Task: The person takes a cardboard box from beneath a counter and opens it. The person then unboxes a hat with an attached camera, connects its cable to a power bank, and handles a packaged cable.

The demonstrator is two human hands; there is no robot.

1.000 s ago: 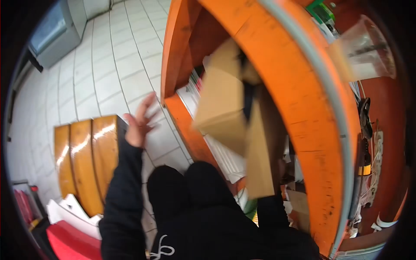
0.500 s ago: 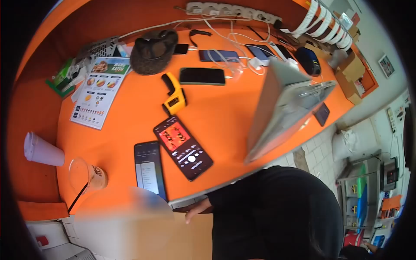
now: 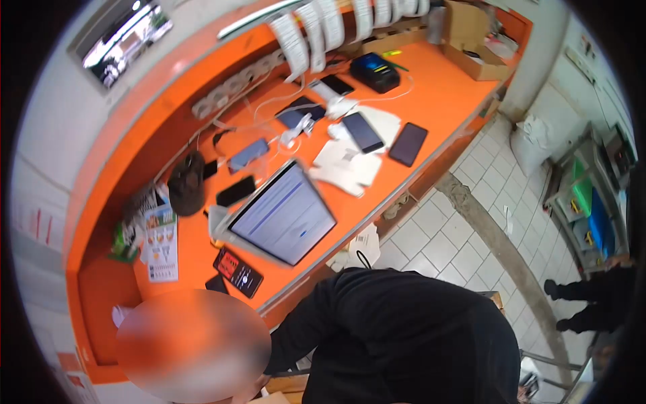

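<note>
A long black sleeve (image 3: 303, 337) comes down from my body at the bottom of the head view. At its end only a small part of my left hand (image 3: 252, 390) shows, low by the counter's front edge; a blurred oval patch covers the area beside it and its fingers are hidden. Light brown boards (image 3: 288, 386) lie close to that hand. My right hand is out of view. Above the sleeve, a laptop (image 3: 282, 214) stands open on the orange counter, its screen lit. Near its lower left corner lies a phone with a red picture on its screen (image 3: 239, 272).
Several phones, one of them dark (image 3: 408, 144), lie on the counter with white cables. A cap (image 3: 186, 183), a printed menu (image 3: 161, 244), a card reader (image 3: 375, 72) and a cardboard box (image 3: 474, 60) stand around. Another person's dark-clothed legs (image 3: 592, 303) are at the right.
The view has swung, so the counter now slants and the laptop's lit screen faces me. My left hand has gone lower, from the counter's front edge to mostly out of sight.
</note>
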